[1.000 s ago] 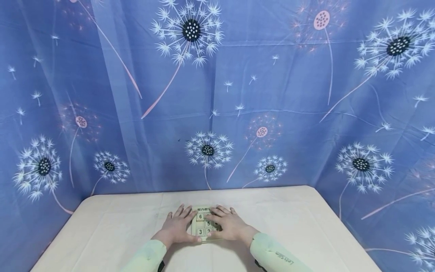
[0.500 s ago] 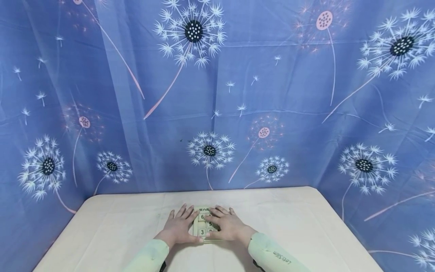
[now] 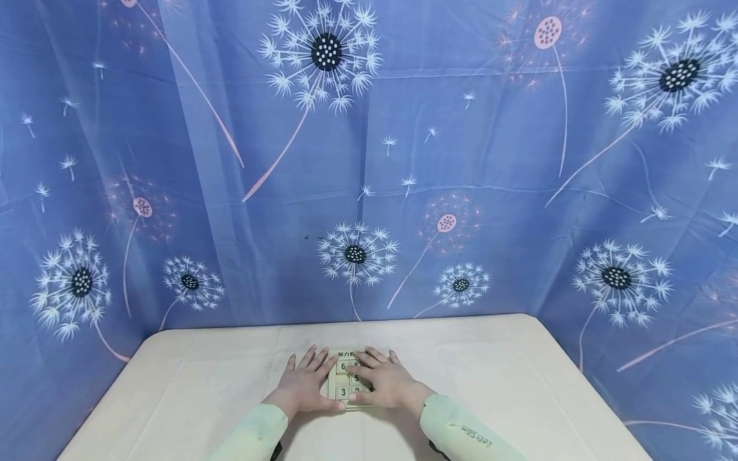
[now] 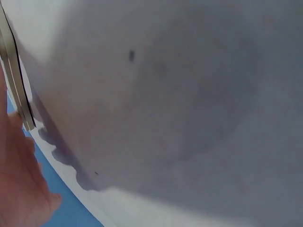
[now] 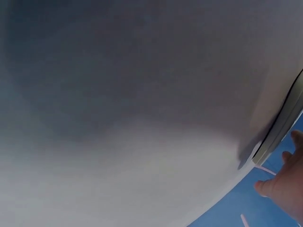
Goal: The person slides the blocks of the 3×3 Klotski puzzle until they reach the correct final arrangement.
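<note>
In the head view a pale green number puzzle board (image 3: 332, 389) lies on the table near its front. Its tiles carry black numerals: a 6 tile (image 3: 343, 366), a 5 tile (image 3: 357, 378) and a 3 tile (image 3: 343, 392) show, with a gap left of the 5. My left hand (image 3: 302, 387) spreads along the board's left side, thumb at the lower edge. Over the right part lies my right hand (image 3: 392, 385), fingers spread, hiding several tiles; its thumb touches the lower part. Both wrist views catch only the board's side edge (image 4: 19, 78) and part of each hand.
The table (image 3: 190, 384) has a cream cover and rounded far corners. Blue dandelion-print cloth (image 3: 277, 256) hangs behind it and on both sides. Pale green sleeves (image 3: 467, 426) cover the forearms.
The head view has shifted slightly. My right hand has edged left and covers more of the right-hand tiles. My left hand stays at the board's left side.
</note>
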Motion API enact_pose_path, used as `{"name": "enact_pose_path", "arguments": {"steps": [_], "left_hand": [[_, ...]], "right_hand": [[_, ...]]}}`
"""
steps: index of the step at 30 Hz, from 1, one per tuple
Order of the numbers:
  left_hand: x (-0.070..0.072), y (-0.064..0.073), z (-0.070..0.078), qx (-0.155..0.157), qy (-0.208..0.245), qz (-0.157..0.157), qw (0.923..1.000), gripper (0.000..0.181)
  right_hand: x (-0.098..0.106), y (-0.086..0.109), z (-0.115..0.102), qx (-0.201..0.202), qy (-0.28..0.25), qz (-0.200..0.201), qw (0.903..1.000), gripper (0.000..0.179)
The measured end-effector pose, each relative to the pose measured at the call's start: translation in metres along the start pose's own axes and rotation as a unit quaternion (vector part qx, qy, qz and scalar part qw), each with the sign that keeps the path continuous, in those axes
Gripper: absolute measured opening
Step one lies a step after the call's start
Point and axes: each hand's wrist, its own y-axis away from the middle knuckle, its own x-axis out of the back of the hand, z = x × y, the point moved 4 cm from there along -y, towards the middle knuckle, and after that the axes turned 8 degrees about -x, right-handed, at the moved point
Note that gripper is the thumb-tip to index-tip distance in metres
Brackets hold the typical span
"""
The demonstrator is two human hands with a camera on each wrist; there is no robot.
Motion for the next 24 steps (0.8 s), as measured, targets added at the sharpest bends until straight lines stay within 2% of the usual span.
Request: {"name": "enact_pose_path", "arguments": {"steps": [14,24], "left_hand": [[0.0001,-0.0025,-0.0001,0.004,-0.020,-0.004,0.9998,0.109],[0.0013,-0.0022,0.0001,0.010,-0.008,-0.001,0.9999,0.109]], "right_hand": [[-0.0019,-0.0011,0.0025,0.001,0.000,0.004,1.0000,0.063],[-0.0022,0.0013,0.0020,-0.001,-0.003,0.001,1.0000,0.062]]}}
